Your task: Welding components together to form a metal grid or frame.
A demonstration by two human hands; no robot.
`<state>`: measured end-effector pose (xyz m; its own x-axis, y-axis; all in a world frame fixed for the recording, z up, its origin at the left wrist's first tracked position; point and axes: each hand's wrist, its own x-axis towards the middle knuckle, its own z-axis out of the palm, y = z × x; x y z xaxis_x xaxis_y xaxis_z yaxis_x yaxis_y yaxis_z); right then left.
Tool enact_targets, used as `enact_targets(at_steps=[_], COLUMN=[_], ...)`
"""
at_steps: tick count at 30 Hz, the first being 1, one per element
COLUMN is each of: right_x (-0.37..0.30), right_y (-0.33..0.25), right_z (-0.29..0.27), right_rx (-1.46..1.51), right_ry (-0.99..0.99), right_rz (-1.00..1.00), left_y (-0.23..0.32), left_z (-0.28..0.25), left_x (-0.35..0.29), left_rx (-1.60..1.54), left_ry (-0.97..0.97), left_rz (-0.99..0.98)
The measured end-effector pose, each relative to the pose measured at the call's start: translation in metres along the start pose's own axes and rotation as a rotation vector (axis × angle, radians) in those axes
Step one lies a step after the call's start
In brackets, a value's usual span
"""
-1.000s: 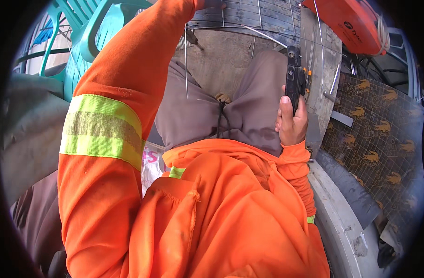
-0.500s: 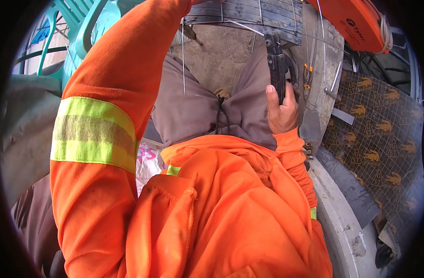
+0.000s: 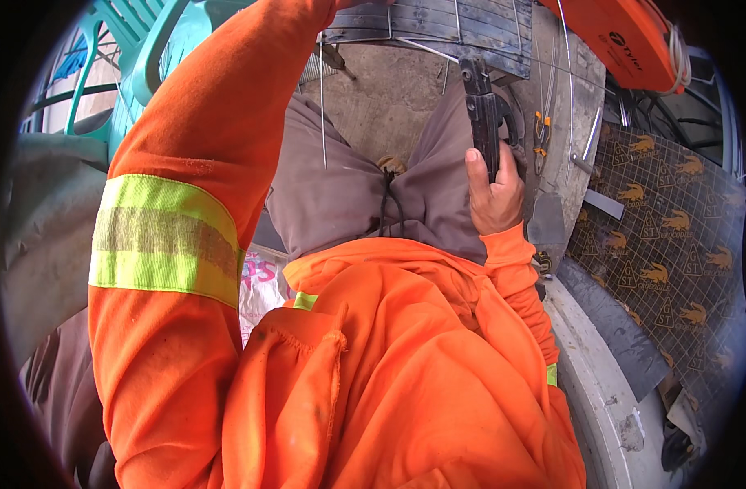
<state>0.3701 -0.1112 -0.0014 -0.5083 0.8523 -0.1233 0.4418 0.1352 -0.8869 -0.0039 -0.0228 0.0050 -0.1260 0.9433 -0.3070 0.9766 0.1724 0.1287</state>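
My right hand (image 3: 497, 191) is wrapped round the dark handle of a welding electrode holder (image 3: 481, 98), held over my right thigh. From its jaw a thin pale welding rod (image 3: 428, 49) slants up and left toward a grey slatted work surface (image 3: 357, 33). Thin metal rods (image 3: 459, 23) lie across that surface, and one straight rod (image 3: 324, 114) hangs down in front of it. My left hand (image 3: 363, 2) reaches to the far edge of the view beside the surface. Only a sliver of it shows, and its fingers are cut off.
Pliers with orange handles (image 3: 541, 134) lie on the concrete at right. Beyond them are a patterned dark board (image 3: 658, 236) and an orange case (image 3: 609, 37) with a pale cord. A teal plastic chair (image 3: 149, 61) stands at the far left. A whitish printed sack (image 3: 259, 293) lies by my left side.
The electrode holder has shifted slightly left and tilted a little, and the welding rod has moved with it. My left arm has barely moved.
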Motion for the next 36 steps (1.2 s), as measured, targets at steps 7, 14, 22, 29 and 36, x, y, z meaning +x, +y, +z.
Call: enact_targets(at_steps=[7,14,22,29,36], right_x=[0.001,-0.002,-0.002,-0.001,-0.001], right_y=[-0.003,0.0,0.001,-0.002,-0.003], right_z=[0.003,-0.001,0.001,-0.001,0.0], right_rx=[0.026,-0.004,-0.033,-0.019,-0.037], right_ry=[-0.007,0.012,0.023,-0.006,0.013], right_rz=[-0.025,0.034,-0.038,-0.014,-0.062], left_y=[-0.011,-0.02,-0.01,0.005,-0.005], left_z=[0.006,0.018,0.007,-0.009,0.002], left_x=[0.002,0.012,0.003,-0.007,-0.001], left_rx=[-0.033,-0.041,-0.034,-0.021,0.019], left_ry=[0.009,0.047,0.016,-0.009,0.024], left_rz=[0.006,0.045,0.05,-0.006,0.023])
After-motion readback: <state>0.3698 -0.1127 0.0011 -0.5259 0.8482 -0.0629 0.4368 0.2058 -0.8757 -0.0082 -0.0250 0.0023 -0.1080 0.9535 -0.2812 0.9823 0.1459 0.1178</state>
